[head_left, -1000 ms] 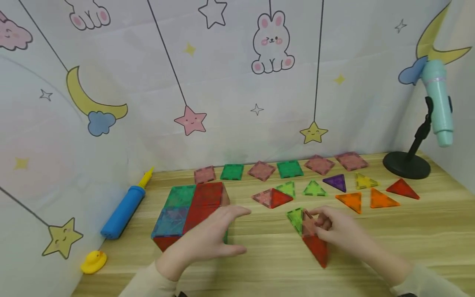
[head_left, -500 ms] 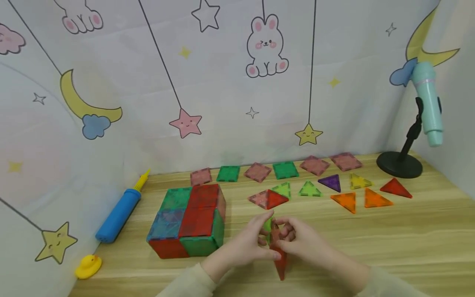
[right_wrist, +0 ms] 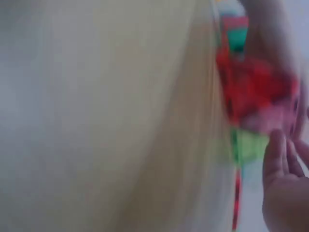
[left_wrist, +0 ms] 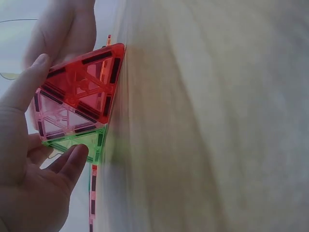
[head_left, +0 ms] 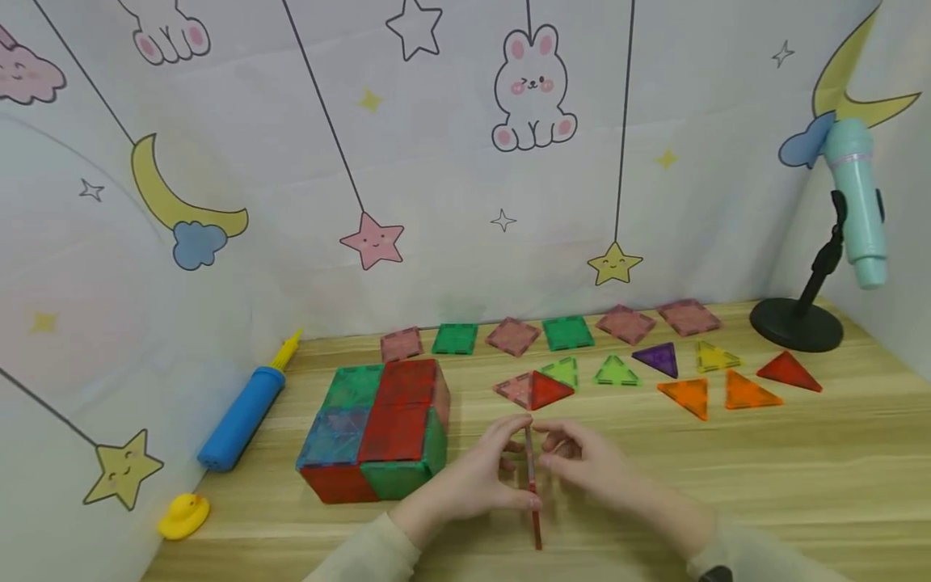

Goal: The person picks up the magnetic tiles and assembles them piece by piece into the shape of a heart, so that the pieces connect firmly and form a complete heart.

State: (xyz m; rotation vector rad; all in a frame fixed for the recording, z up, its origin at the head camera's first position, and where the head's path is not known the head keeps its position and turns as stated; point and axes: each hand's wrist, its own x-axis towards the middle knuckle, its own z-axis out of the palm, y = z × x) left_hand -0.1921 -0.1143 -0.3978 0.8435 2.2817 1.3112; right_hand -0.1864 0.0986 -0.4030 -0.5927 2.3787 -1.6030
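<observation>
A joined strip of triangular magnetic tiles [head_left: 534, 489] stands on edge on the table, seen edge-on from the head. The left wrist view shows its red triangle [left_wrist: 89, 79], pink triangle [left_wrist: 55, 113] and green triangle [left_wrist: 82, 142]. My left hand [head_left: 476, 477] grips the strip, thumb by the red part and fingers by the green. On its other side my right hand [head_left: 582, 461] holds the strip with its index finger at the far end and its thumb close to the face. Motion blur softens the right wrist view.
Left of the hands stands a box of magnetic tiles [head_left: 393, 428]. Flat tiles lie behind, including a red triangle [head_left: 550, 390], an orange triangle [head_left: 687, 396] and a green square [head_left: 569, 332]. A microphone stand [head_left: 796, 323], blue pump [head_left: 243, 416] and rubber duck [head_left: 184, 516] stand around.
My right hand has brought the tile strip leftward, and my left hand has come over from the box to grip it. The strip has turned from slanted to edge-on.
</observation>
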